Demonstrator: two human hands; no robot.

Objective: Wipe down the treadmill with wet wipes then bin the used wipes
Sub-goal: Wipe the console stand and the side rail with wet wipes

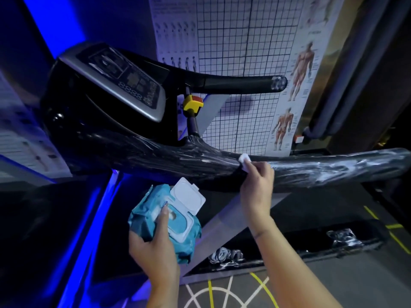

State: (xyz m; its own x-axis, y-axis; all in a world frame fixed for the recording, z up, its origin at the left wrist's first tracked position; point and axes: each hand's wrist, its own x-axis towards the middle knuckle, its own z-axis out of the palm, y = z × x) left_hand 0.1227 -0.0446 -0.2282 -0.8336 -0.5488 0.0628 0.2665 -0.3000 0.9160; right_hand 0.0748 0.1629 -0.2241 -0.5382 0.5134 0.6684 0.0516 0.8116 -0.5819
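Single wide-angle head cam, faces forward and down, close over treadmill handrail (pixel 333 167); console (pixel 120 83) upper left, floor (pixel 355 285) at bottom

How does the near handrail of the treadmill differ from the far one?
The near handrail is wrapped in crinkled shiny film along its length; the far handrail looks bare, with film only at its tip. The right hand holds a white wipe against the near handrail; nothing touches the far handrail. Both are black, rounded bars.

A gym: a treadmill (pixel 111 103) stands by a wall with a muscle-anatomy poster (pixel 298 70) and grid chart (pixel 240 41).
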